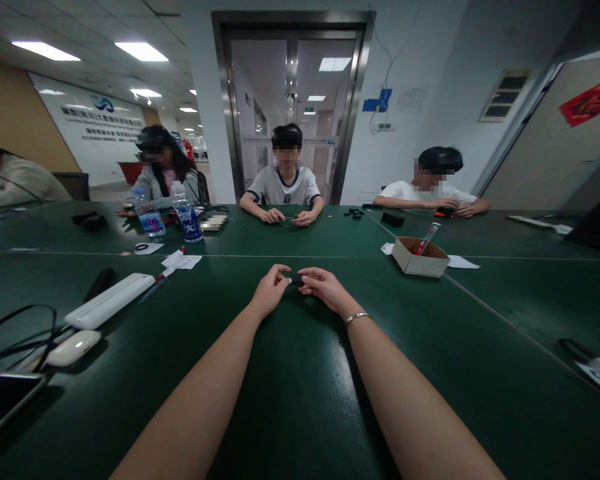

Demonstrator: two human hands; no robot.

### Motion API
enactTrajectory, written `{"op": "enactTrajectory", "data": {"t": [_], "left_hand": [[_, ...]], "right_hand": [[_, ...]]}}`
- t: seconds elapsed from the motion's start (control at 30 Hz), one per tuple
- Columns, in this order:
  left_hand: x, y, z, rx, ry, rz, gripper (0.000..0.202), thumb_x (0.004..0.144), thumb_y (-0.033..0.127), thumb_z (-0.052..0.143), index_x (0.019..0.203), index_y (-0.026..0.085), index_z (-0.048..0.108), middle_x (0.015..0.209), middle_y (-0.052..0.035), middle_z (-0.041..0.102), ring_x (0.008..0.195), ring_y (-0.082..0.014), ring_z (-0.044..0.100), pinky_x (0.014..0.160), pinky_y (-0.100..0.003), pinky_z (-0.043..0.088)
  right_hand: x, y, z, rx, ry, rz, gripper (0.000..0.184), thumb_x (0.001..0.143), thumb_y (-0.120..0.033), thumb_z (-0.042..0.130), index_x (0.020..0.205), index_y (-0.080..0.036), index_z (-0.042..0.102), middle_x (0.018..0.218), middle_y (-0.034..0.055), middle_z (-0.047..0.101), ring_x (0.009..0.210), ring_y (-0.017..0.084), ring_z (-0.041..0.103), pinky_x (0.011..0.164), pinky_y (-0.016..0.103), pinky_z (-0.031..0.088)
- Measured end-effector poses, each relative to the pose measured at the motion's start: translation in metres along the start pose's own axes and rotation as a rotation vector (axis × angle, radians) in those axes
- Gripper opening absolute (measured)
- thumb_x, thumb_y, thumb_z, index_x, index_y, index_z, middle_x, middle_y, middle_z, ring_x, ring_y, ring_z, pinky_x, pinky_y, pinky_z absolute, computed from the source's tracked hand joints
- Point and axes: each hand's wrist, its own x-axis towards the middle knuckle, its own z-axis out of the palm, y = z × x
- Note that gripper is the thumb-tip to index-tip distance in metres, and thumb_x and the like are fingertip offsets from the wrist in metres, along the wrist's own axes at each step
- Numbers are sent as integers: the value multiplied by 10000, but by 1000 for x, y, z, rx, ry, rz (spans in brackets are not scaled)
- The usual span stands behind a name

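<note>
Over the green table [290, 373], both arms reach forward and the hands meet at a small dark object [297, 281]. It is short and black, with a light spot at its left end; its kind is too small to make out. My left hand [271, 291] pinches the left end between thumb and fingers. From the other side, the fingers of my right hand [327, 291] close on the right end and cover part of it. A silver bracelet [359, 317] circles the right wrist.
A cardboard box [420, 265] holding a clear red-tipped tube stands right of my hands. To the left lie a long white device [111, 301], a white rounded case [74, 349], a phone [10, 399] and cables. Two bottles [187, 217] stand farther back. Several people sit around the table.
</note>
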Motion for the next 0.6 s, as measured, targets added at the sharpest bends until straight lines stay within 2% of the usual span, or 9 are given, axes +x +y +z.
{"op": "enactTrajectory", "data": {"t": [0.17,0.27,0.4,0.53,0.6], "left_hand": [[0,0,0,-33,-27,-36,253,880,337,455,1041,198,591,674,17,547,644,-145,516,644,-261,388],[1,-1,0,-30,3,-7,289,811,280,568,1087,197,580,772,2,588,730,-146,549,700,-259,408],[1,-1,1,-46,-50,-36,271,863,331,497,1072,183,585,677,10,560,635,-145,524,646,-265,407],[0,0,1,-12,-7,21,279,796,259,585,1066,192,600,818,-10,592,740,-145,554,704,-261,427],[0,1,1,-40,-36,-3,248,851,303,516,1058,193,597,762,-5,580,711,-148,553,679,-263,426]], "right_hand": [[-1,-1,0,-11,-10,-6,221,740,-158,790,934,-151,684,798,30,666,665,118,668,594,180,556],[-1,-1,0,-12,-7,-7,224,743,-162,793,937,-153,682,793,34,666,668,121,670,596,183,559],[-1,-2,1,-16,-1,6,204,758,-140,776,941,-145,685,796,38,665,664,121,669,598,185,563],[-1,-2,2,-11,5,1,198,759,-126,767,939,-144,687,801,39,670,660,120,669,597,184,561],[-1,-1,2,-11,6,2,195,756,-121,763,934,-145,688,806,40,674,654,117,669,597,180,560]]}}
